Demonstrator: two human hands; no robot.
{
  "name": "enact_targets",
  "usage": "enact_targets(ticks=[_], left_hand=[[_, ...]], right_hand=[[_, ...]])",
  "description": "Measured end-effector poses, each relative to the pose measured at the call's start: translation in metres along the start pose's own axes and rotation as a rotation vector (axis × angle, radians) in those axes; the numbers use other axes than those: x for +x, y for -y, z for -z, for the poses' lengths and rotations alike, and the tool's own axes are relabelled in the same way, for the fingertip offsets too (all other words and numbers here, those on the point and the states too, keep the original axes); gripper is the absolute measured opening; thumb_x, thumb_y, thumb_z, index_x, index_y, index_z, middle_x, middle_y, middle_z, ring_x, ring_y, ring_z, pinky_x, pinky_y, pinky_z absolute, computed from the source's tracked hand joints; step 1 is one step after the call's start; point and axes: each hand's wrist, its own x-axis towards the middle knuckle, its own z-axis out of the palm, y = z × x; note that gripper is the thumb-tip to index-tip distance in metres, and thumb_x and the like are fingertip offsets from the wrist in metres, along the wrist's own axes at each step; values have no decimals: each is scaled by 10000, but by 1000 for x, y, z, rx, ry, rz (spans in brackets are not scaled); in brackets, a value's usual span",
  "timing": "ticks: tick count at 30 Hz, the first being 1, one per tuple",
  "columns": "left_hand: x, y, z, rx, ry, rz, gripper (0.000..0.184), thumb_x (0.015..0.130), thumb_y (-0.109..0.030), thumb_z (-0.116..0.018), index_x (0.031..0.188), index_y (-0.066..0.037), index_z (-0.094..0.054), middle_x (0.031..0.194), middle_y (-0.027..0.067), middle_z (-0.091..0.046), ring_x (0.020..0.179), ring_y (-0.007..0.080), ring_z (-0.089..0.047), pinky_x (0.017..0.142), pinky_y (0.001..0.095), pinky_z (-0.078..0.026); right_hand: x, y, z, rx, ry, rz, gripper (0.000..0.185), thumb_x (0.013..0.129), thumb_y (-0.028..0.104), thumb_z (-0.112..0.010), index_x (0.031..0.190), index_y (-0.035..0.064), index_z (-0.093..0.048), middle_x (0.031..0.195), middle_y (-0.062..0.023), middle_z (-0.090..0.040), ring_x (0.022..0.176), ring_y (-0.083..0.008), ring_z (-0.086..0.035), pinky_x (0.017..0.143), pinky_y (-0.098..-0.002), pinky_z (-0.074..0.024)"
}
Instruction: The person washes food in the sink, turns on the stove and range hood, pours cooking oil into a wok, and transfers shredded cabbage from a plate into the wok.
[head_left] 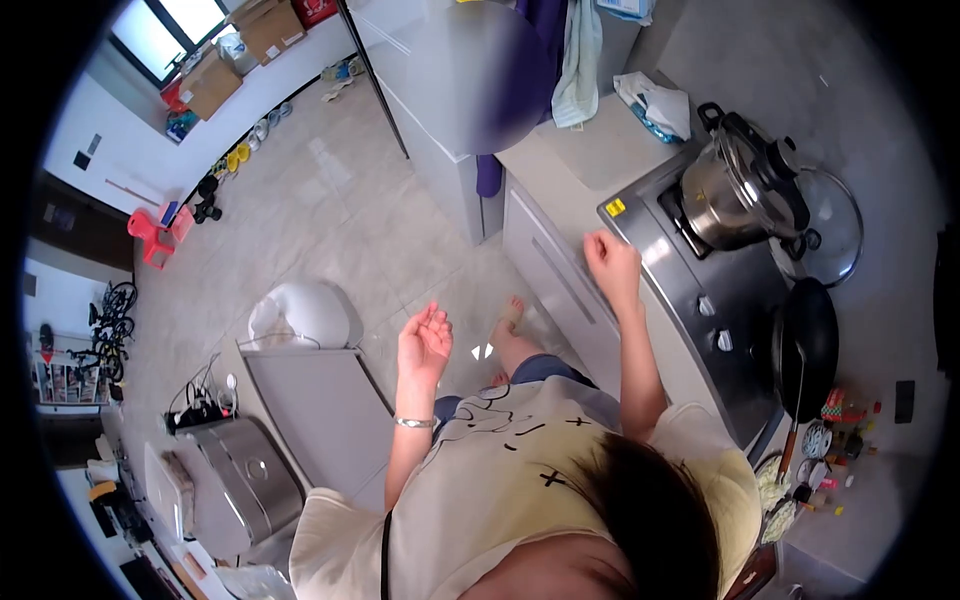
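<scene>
My left hand is raised over the floor, palm up, with its fingers loosely curled and nothing in it. A silver bracelet circles that wrist. My right hand is closed in a fist beside the front edge of the gas stove, and no object shows in it. On the stove stands a steel pressure cooker with a black-handled lid. A black wok lies farther along the stove, beyond my right hand. Neither hand touches these things.
A glass lid leans behind the cooker. A cloth and packet lie on the counter. Bottles stand past the wok. At left are a white rounded bin, a grey counter and a silver appliance.
</scene>
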Motion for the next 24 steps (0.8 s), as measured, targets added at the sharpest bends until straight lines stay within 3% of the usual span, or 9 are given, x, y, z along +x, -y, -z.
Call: enact_targets(ticks=[4, 7, 11, 15, 16, 17, 19, 21, 24], left_hand=[[38, -28, -22, 31, -49, -15, 180, 863, -131, -425, 924, -35, -564, 765, 79, -618, 654, 187, -585, 588, 247, -513], [64, -53, -47, 102, -37, -19, 175, 864, -134, -429, 942, -36, -552, 763, 90, -623, 650, 193, -585, 580, 250, -509], [110, -74, -81, 162, 6, 13, 166, 863, -141, -446, 960, -38, -534, 770, 108, -631, 650, 195, -585, 560, 253, -489], [155, -80, -112, 242, 42, 138, 169, 854, -154, -479, 970, -43, -533, 755, 81, -603, 653, 177, -558, 567, 238, -458], [167, -76, -123, 327, 21, 145, 176, 857, -163, -477, 973, -43, -533, 761, 79, -598, 651, 168, -550, 566, 235, -451], [177, -74, -135, 415, 5, 151, 184, 860, -172, -475, 977, -43, -533, 767, 77, -593, 648, 159, -541, 564, 232, -444], [198, -69, -162, 524, 91, 247, 195, 862, -186, -473, 976, -40, -532, 781, 76, -592, 648, 153, -540, 557, 234, -440], [215, -62, -179, 647, 169, 288, 205, 864, -200, -471, 976, -39, -531, 787, 73, -592, 646, 146, -540, 552, 236, -438], [245, -50, -222, 940, 337, 244, 206, 864, -221, -475, 970, -52, -527, 788, 66, -591, 634, 126, -545, 549, 234, -437]], right_hand=[[117, -68, -47, -143, -93, -147, 234, 836, 265, -468, 846, 69, -596, 656, -157, -603, 650, -379, -581, 601, -474, -447], [223, -121, -81, 11, -135, -229, 313, 858, 303, -416, 892, 38, -579, 840, -213, -600, 830, -396, -559, 709, -444, -442], [346, -142, -100, 33, -396, -165, 264, 776, 87, -422, 1002, 40, -550, 965, -182, -599, 925, -356, -556, 783, -423, -432], [408, -130, -108, 165, -316, -144, 527, 752, 38, -401, 1275, 2, -348, 1316, -194, -355, 1235, -294, -325, 1042, -340, -232], [447, -193, -148, -82, -238, -67, 558, 782, 93, -393, 1324, 22, -278, 1365, -191, -275, 1276, -283, -254, 1068, -337, -181], [437, -156, -126, 189, -135, -279, 572, 795, 133, -404, 1336, 29, -250, 1385, -190, -234, 1285, -286, -228, 1077, -338, -158], [425, -156, -126, 136, -17, -342, 681, 699, 267, -577, 1290, 19, -348, 1330, -203, -333, 1225, -297, -339, 1028, -359, -270], [396, -134, -127, 204, 5, -353, 524, 580, 322, -687, 994, 12, -599, 985, -198, -597, 911, -323, -579, 782, -406, -461], [333, -88, -99, 1, -113, -365, 428, 592, 386, -699, 849, 49, -635, 872, -166, -617, 829, -311, -590, 717, -423, -465]])
